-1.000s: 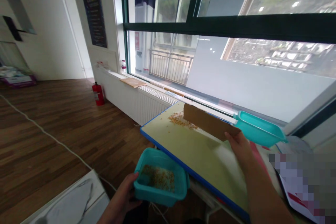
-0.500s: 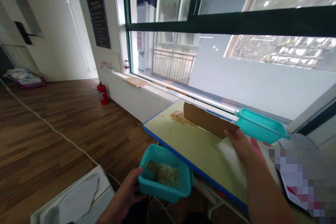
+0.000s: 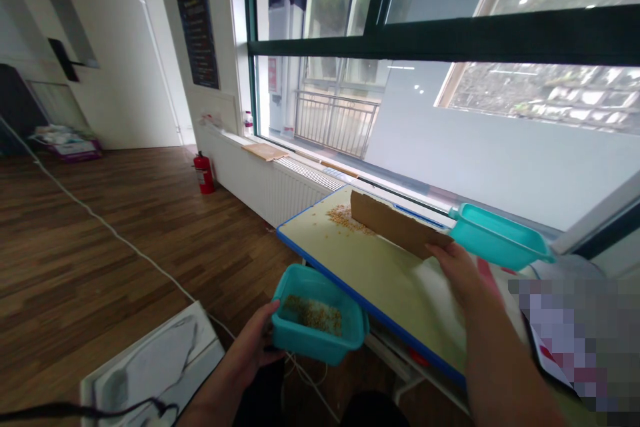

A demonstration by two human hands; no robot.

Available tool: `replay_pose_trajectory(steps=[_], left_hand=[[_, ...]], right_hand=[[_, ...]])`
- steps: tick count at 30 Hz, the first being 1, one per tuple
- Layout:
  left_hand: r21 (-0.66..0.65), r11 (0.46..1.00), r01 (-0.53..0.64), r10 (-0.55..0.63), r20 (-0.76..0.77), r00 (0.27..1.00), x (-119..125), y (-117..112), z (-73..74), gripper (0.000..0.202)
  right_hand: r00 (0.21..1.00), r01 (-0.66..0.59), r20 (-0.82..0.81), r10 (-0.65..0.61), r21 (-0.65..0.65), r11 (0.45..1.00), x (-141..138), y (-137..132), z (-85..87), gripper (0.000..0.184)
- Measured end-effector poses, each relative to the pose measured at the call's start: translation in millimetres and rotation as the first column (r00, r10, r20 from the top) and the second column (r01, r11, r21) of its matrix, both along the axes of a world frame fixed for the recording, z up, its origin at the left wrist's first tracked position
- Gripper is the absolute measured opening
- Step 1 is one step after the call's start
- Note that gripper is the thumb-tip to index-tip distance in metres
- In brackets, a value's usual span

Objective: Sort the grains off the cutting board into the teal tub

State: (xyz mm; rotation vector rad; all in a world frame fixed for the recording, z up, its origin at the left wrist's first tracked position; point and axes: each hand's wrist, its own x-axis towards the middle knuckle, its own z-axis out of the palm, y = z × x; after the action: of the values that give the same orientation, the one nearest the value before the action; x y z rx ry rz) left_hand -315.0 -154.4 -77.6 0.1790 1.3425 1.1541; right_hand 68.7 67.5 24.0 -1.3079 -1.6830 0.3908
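My left hand (image 3: pixel 257 340) grips the left end of a turquoise plastic basin (image 3: pixel 320 343), thumb over the rim. Inside it lies a layer of grain (image 3: pixel 320 317), and the basin hangs just below the near edge of the yellow-topped, blue-edged table (image 3: pixel 320 240). My right hand (image 3: pixel 450 267) is closed on the right end of a long cardboard strip (image 3: pixel 395 223), which stands on its edge across the tabletop. At the strip's far left end, loose yellow-orange kernels (image 3: pixel 345 217) are spread on the table, partly hidden behind the cardboard.
Another turquoise basin (image 3: pixel 500 237) sits by the window at the table's back right. A white box (image 3: pixel 150 360) is on the floor at lower left, near a white cable (image 3: pixel 115 233). A red fire extinguisher (image 3: pixel 203 173) stands beside the radiator (image 3: pixel 260 180).
The view has shifted slightly. The basin in my left hand has risen a little and tilted toward the table. My right hand and the cardboard strip stay almost in place.
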Motion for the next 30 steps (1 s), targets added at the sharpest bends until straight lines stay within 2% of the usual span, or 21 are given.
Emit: replay_pose_trajectory(steps=[3, 7, 16, 23, 30], left_hand=[[0.009, 1.0, 0.016, -0.016, 0.017, 1.0, 3.1, -0.5, 2.6, 0.048], [-0.008, 1.0, 0.002, -0.002, 0.001, 1.0, 6.9, -1.6, 4.9, 0.051], [0.002, 1.0, -0.018, 0.018, -0.014, 1.0, 5.3, -1.0, 9.8, 0.05], [0.001, 1.0, -0.011, 0.011, -0.01, 1.0, 2.4, -0.8, 8.6, 0.046], [0.011, 1.0, -0.027, 0.027, -0.021, 0.999, 2.2, -1.1, 9.4, 0.044]], right_hand=[[0.998, -0.001, -0.063, -0.003, -0.069, 0.998, -9.7, -1.5, 3.0, 0.024], [0.997, 0.025, -0.075, -0.03, -0.056, 0.998, -15.9, -4.1, 4.4, 0.025], [0.996, 0.033, -0.078, -0.036, -0.042, 0.999, -14.5, -4.6, 5.4, 0.02], [0.992, 0.005, -0.128, -0.013, -0.059, 0.998, -10.4, -1.2, 2.1, 0.029], [0.984, 0.027, -0.174, -0.042, -0.089, 0.996, -6.9, -0.6, 3.6, 0.026]])
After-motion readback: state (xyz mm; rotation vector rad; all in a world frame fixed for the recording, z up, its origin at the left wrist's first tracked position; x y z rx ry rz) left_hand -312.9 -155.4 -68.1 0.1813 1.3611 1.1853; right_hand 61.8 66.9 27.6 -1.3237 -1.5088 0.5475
